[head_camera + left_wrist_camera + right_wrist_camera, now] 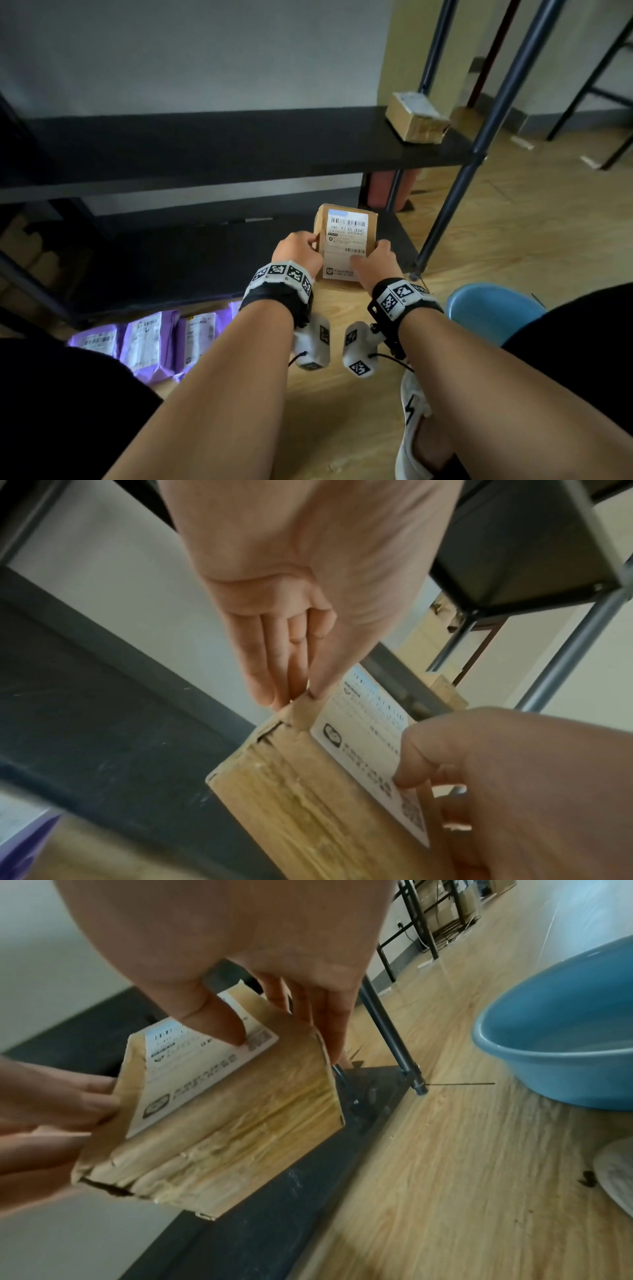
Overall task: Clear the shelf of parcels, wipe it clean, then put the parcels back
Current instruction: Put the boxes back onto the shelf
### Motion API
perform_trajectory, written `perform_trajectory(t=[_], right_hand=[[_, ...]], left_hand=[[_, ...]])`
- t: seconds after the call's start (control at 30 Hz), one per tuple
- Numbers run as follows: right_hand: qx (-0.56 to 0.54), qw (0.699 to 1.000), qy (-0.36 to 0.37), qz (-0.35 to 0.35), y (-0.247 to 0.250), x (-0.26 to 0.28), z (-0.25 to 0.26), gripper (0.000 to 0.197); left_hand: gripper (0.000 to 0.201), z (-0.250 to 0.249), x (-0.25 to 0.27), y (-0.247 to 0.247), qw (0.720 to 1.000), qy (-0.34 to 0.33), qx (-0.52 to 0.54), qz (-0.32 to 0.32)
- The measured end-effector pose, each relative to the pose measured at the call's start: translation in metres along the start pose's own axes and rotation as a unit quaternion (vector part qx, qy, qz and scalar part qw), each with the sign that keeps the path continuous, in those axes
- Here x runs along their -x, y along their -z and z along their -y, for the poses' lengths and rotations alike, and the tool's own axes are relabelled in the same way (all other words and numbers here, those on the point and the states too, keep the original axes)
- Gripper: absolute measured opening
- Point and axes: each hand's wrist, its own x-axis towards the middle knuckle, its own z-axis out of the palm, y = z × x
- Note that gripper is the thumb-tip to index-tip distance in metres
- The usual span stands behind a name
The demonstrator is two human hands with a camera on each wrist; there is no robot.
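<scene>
I hold a small brown cardboard parcel with a white shipping label (346,244) in both hands, over the front right corner of the low black shelf (191,260). My left hand (297,250) pinches its left edge, thumb on top; my right hand (378,262) grips the right side, thumb on the label. Its taped, creased cardboard looks stiff and probably light; opposite side edges seem the safest hold.

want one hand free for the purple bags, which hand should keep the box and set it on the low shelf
Right. The right hand holds the box on the lower shelf's open end; the left hand is nearer the purple bags.
</scene>
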Motion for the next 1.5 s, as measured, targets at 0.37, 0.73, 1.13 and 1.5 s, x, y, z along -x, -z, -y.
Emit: perform_trajectory(t=[0.37,0.73,1.13,1.5], right_hand=[[-0.063,0.978,0.107,-0.165,0.090,0.009,0.038,0.057],[-0.113,0.969,0.143,-0.169,0.135,-0.042,0.116,0.036],[-0.066,0.976,0.169,-0.120,0.117,-0.135,0.174,0.038],[0.005,0.982,0.152,-0.110,0.107,-0.179,0.177,0.044]], left_hand=[[0.031,-0.093,0.005,0.045,0.991,-0.085,0.084,-0.066],[0.038,-0.146,-0.049,0.094,0.982,-0.121,0.114,-0.095],[0.037,-0.150,-0.139,0.101,0.982,-0.117,0.136,-0.063],[0.038,-0.150,-0.178,0.077,0.984,-0.107,0.131,-0.054]])
